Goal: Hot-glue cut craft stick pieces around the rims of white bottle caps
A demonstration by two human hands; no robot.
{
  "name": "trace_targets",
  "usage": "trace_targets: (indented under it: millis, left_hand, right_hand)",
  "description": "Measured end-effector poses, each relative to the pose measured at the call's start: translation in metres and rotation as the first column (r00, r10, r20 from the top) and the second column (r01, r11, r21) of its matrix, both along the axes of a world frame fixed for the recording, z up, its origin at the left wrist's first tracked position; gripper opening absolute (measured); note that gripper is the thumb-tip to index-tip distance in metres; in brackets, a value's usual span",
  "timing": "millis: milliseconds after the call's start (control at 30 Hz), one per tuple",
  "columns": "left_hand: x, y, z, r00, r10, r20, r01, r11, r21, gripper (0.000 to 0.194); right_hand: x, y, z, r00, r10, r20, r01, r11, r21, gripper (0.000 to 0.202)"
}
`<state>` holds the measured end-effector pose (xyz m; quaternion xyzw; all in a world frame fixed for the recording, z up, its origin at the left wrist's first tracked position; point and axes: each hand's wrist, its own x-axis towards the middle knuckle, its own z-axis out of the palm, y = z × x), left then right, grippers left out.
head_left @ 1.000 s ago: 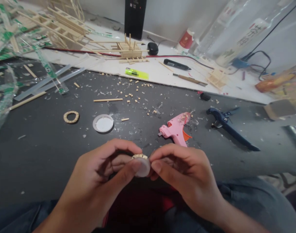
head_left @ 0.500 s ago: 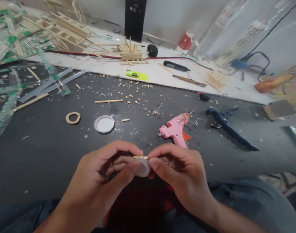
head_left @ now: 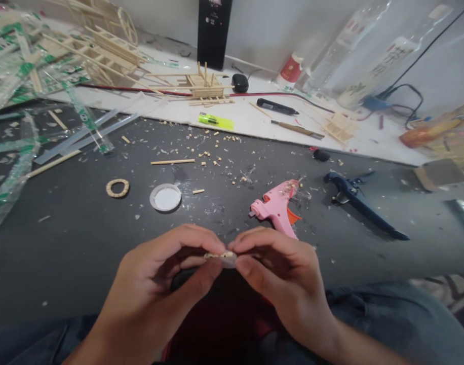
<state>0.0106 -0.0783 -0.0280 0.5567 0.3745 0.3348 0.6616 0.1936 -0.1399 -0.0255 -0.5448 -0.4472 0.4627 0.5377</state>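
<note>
Low in the middle of the view, my left hand (head_left: 167,279) and my right hand (head_left: 283,274) pinch a small pale disc (head_left: 228,261) from both sides. Small wooden pieces (head_left: 225,254) line its upper edge, partly covered by my fingertips. Beyond my hands on the dark table lie a round white lid (head_left: 165,197), a ring of wooden bits (head_left: 117,188) to its left and a short stick (head_left: 198,191) to its right. A pink glue gun (head_left: 279,205) rests just past my right hand.
Dark blue pliers (head_left: 364,205) lie at the right. Farther back are a yellow highlighter (head_left: 217,121), a black pen (head_left: 276,106), a craft knife (head_left: 297,130) and stick models (head_left: 205,85). Plastic wrappers (head_left: 80,109) fill the left. Wooden crumbs are scattered mid-table.
The disc has tilted to a flatter angle between my fingers, so less of its face shows. Both hands still grip it, and the camera view has shifted slightly.
</note>
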Motion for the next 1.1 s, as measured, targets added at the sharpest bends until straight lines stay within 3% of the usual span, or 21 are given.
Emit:
trace_targets:
  millis: [133,300,900,1100]
  left_hand:
    - [0.0017,0.002,-0.0016,1.0,-0.005,-0.015,0.006,0.998,0.064,0.029]
    - [0.0009,0.0004,-0.0042,0.999,-0.005,-0.05,0.009,0.996,0.086,0.029]
    - [0.0017,0.0025,0.0009,0.994,-0.004,-0.109,0.017,0.993,0.115,0.02]
    - [-0.0003,0.0004,-0.0035,0.994,-0.04,-0.097,0.05,0.993,0.106,0.028]
  right_hand:
    - [-0.0004,-0.0002,-0.0064,0.997,-0.003,0.08,-0.007,0.992,0.126,0.02]
    - [-0.001,0.0014,-0.0083,0.991,-0.024,0.129,-0.001,0.982,0.188,0.024]
    - [-0.0016,0.0032,-0.0048,0.983,-0.045,0.181,0.004,0.975,0.222,0.026]
    - [-0.001,0.0042,-0.0044,0.983,-0.022,0.182,-0.016,0.979,0.204,0.028]
